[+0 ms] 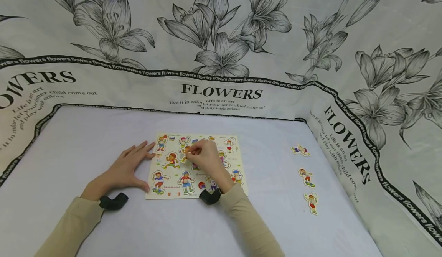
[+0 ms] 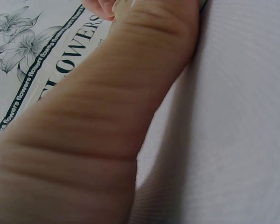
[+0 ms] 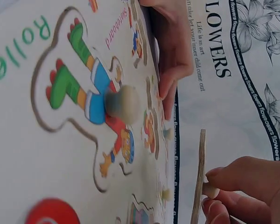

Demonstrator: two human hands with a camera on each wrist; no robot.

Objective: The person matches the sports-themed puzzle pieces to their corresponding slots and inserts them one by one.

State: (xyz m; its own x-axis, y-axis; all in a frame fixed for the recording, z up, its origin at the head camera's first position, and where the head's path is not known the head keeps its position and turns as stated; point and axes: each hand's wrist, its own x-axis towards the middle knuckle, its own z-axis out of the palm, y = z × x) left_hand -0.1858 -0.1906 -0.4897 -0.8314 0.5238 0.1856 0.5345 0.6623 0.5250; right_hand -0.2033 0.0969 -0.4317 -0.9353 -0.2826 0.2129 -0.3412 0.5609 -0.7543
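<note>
A cream wooden puzzle board (image 3: pixel 18 140) with sports figures lies flat on the table. My right hand (image 1: pixel 208 159) is over its upper middle, pinching a puzzle piece (image 3: pixel 199 177) by its small round knob between thumb and fingers. In the right wrist view that piece is edge-on, held off the board; its picture is hidden there. My left hand (image 1: pixel 126 168) rests at the board's left edge, fingers spread and touching it. A roller-skater piece (image 3: pixel 102 98) with a wooden knob sits in the lower middle of the board. Mostly forearm fills the left wrist view.
Three loose puzzle pieces lie on the white cloth at the right: a tilted figure (image 1: pixel 300 150), a skateboarder (image 1: pixel 306 178) and a figure in red (image 1: pixel 312 203). A flower-printed cloth wall (image 1: pixel 221 96) stands behind and along the sides.
</note>
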